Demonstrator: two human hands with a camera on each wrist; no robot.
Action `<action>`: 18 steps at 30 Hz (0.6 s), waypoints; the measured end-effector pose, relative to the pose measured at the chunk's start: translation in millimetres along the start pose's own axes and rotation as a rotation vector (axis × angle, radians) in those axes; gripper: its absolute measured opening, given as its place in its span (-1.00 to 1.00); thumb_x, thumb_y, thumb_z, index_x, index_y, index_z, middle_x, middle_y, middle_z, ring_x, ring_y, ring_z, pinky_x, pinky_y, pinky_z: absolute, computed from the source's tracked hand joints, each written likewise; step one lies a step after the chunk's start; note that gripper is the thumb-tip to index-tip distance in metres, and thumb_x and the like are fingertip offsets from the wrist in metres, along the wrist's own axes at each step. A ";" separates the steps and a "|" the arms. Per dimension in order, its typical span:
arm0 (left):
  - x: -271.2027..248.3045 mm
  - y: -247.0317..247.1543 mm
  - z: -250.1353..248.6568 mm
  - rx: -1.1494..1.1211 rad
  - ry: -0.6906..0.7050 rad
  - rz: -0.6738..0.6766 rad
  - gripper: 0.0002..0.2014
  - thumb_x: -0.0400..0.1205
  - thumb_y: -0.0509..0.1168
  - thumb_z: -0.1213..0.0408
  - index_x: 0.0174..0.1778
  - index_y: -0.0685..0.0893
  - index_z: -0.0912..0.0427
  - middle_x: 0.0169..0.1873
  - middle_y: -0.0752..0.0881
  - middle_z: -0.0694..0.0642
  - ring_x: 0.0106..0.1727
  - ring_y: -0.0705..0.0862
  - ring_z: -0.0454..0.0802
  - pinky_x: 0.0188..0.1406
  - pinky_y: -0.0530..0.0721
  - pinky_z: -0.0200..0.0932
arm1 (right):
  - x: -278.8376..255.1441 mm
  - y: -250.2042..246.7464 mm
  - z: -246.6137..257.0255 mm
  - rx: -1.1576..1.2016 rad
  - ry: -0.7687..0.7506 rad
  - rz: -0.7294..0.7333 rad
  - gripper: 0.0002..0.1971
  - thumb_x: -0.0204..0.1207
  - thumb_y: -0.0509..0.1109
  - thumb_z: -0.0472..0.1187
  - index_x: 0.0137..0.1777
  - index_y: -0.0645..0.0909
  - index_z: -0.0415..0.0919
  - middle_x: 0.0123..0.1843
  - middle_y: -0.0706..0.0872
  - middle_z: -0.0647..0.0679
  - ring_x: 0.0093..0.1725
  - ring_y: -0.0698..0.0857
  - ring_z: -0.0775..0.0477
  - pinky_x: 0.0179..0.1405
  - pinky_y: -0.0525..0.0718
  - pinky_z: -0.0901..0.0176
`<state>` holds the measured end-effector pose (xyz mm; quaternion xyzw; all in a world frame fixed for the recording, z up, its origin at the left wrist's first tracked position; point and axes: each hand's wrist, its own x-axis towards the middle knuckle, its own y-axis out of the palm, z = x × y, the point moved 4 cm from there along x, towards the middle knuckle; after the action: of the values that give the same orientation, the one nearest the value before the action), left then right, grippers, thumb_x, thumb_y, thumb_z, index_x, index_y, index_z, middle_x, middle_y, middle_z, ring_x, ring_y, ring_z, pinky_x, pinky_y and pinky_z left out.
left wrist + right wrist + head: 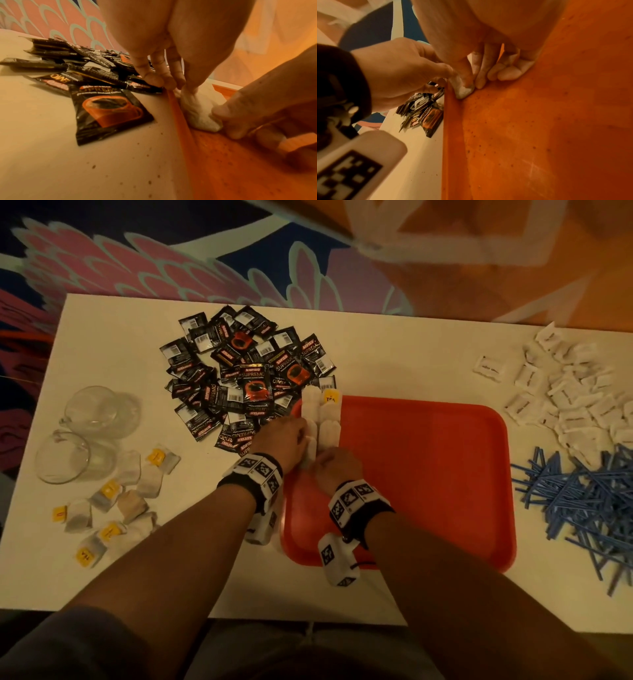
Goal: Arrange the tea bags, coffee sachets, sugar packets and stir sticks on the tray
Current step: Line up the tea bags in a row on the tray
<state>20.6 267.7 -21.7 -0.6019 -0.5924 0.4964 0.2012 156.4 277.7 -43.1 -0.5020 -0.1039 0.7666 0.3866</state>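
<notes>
From the head camera, a red tray (428,474) is seen lying on a white table (342,344). Along the tray's left edge a short double row of tea bags (327,414) has been laid, one with a yellow tag marked TEA. Both hands meet at the near end of that row: the left hand (286,440) and the right hand (337,465) are closed on the nearest tea bag (311,448), which sits just inside the tray's left rim. A heap of black coffee sachets (239,378) is spread beyond and left of the tray, touching its far-left corner. Loose tea bags (116,501) are scattered at the near left beside two glass cups (82,433). White sugar packets (568,395) are piled at the far right, with blue stir sticks (582,501) heaped below them.

In the left wrist view, the left hand (163,70) is shown with fingertips (154,79) brought together, pinching the far end of the white tea bag (197,111) against the tray rim (178,111). The right hand's fingers (223,112) are pressed on its near end (the grip there is partly hidden).

In the right wrist view, the right hand (488,65) is seen curled, thumb and forefinger pinching the tea bag (464,90) at the tray's inner wall (452,128), with the left hand (399,71) touching it from outside.
</notes>
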 end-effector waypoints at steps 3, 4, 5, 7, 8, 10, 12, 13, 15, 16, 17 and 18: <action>-1.6 1.3 4.1 -0.048 0.025 -0.047 -0.84 0.68 0.32 0.19 0.13 0.65 0.14 0.10 0.63 0.09 0.09 0.62 0.08 0.04 0.62 0.00 | 2.3 -4.1 -8.4 0.147 0.044 -0.104 -0.93 0.53 0.40 -0.05 -0.06 0.61 0.00 0.02 0.74 -0.01 -0.05 0.70 -0.06 -0.21 0.59 0.22; -3.3 2.0 5.0 -0.052 0.041 -0.063 -0.80 0.68 0.31 0.19 0.18 0.64 0.15 0.15 0.60 0.10 0.11 0.60 0.08 0.05 0.60 -0.02 | 2.6 -7.3 -10.9 0.185 0.056 -0.145 -0.91 0.54 0.41 -0.05 -0.04 0.57 0.00 0.00 0.72 -0.01 -0.07 0.69 -0.05 -0.20 0.60 0.18; -5.3 2.5 5.7 -0.043 0.059 -0.072 -0.77 0.69 0.29 0.19 0.24 0.63 0.16 0.20 0.57 0.12 0.14 0.59 0.08 0.07 0.59 -0.04 | 3.8 -10.9 -12.9 0.216 0.067 -0.182 -0.89 0.55 0.41 -0.07 -0.02 0.54 -0.01 -0.02 0.71 -0.01 -0.13 0.67 -0.01 -0.26 0.59 0.18; -9.4 5.0 6.1 0.002 0.100 -0.076 -0.73 0.71 0.24 0.20 0.30 0.62 0.16 0.25 0.55 0.13 0.19 0.55 0.10 0.10 0.57 -0.04 | 6.4 -18.5 -15.0 0.242 0.077 -0.231 -0.89 0.57 0.38 -0.13 0.00 0.49 -0.01 0.00 0.70 -0.03 -0.20 0.61 0.03 -0.40 0.49 0.22; -11.3 6.3 5.8 0.021 0.119 -0.076 -0.74 0.71 0.23 0.22 0.29 0.64 0.16 0.25 0.55 0.13 0.21 0.54 0.11 0.12 0.57 -0.03 | 7.8 -20.8 -14.8 0.243 0.082 -0.236 -0.88 0.57 0.38 -0.14 0.02 0.48 -0.01 0.02 0.69 -0.03 -0.17 0.60 0.02 -0.40 0.45 0.22; -14.0 8.3 4.5 0.026 0.135 -0.071 -0.75 0.71 0.21 0.25 0.25 0.67 0.15 0.23 0.59 0.13 0.21 0.51 0.13 0.15 0.56 -0.01 | 9.5 -22.0 -12.7 0.241 0.077 -0.214 -0.86 0.57 0.38 -0.14 0.07 0.50 -0.02 0.05 0.67 -0.02 -0.11 0.59 0.00 -0.32 0.46 0.22; -15.8 9.1 4.2 -0.002 0.116 -0.073 -0.75 0.71 0.20 0.26 0.26 0.68 0.16 0.24 0.60 0.13 0.23 0.50 0.12 0.18 0.53 -0.02 | 9.9 -20.8 -10.4 0.236 0.056 -0.190 -0.83 0.57 0.39 -0.14 0.12 0.53 -0.06 0.07 0.67 -0.03 -0.04 0.62 -0.02 -0.21 0.50 0.17; -16.6 9.1 4.4 -0.015 0.098 -0.076 -0.74 0.72 0.20 0.25 0.27 0.67 0.17 0.26 0.58 0.13 0.26 0.49 0.12 0.20 0.51 -0.06 | 9.6 -20.7 -9.7 0.236 0.049 -0.187 -0.81 0.57 0.39 -0.15 0.14 0.54 -0.08 0.09 0.68 -0.04 0.00 0.63 -0.04 -0.16 0.52 0.15; -17.7 9.1 5.9 -0.042 0.065 -0.087 -0.73 0.72 0.21 0.22 0.29 0.64 0.17 0.28 0.56 0.13 0.31 0.47 0.11 0.22 0.44 -0.11 | 9.6 -23.4 -9.5 0.230 0.043 -0.199 -0.79 0.56 0.39 -0.20 0.18 0.56 -0.10 0.12 0.69 -0.06 0.01 0.63 -0.04 -0.14 0.52 0.14; -18.2 9.1 6.7 -0.057 0.056 -0.097 -0.73 0.72 0.21 0.21 0.29 0.64 0.17 0.29 0.55 0.13 0.32 0.47 0.11 0.23 0.42 -0.13 | 9.5 -25.8 -9.2 0.226 0.038 -0.206 -0.77 0.55 0.39 -0.22 0.19 0.56 -0.11 0.13 0.70 -0.07 0.00 0.62 -0.03 -0.14 0.51 0.15; -18.8 8.8 7.4 -0.074 0.047 -0.100 -0.74 0.72 0.22 0.21 0.29 0.64 0.17 0.29 0.55 0.14 0.33 0.47 0.11 0.24 0.40 -0.15 | 9.6 -28.1 -8.7 0.223 0.035 -0.203 -0.74 0.55 0.39 -0.23 0.23 0.55 -0.12 0.14 0.70 -0.08 0.00 0.60 -0.02 -0.13 0.50 0.15; -19.2 8.7 8.2 -0.087 0.042 -0.103 -0.74 0.71 0.23 0.21 0.28 0.64 0.17 0.29 0.55 0.15 0.32 0.48 0.11 0.23 0.38 -0.16 | 9.4 -29.6 -7.4 0.218 0.031 -0.192 -0.72 0.56 0.38 -0.23 0.26 0.54 -0.14 0.15 0.69 -0.09 0.01 0.60 -0.02 -0.11 0.50 0.15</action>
<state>22.0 245.5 -25.5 -0.5891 -0.6391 0.4465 0.2125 175.3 302.7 -36.9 -0.4568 -0.0616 0.7249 0.5120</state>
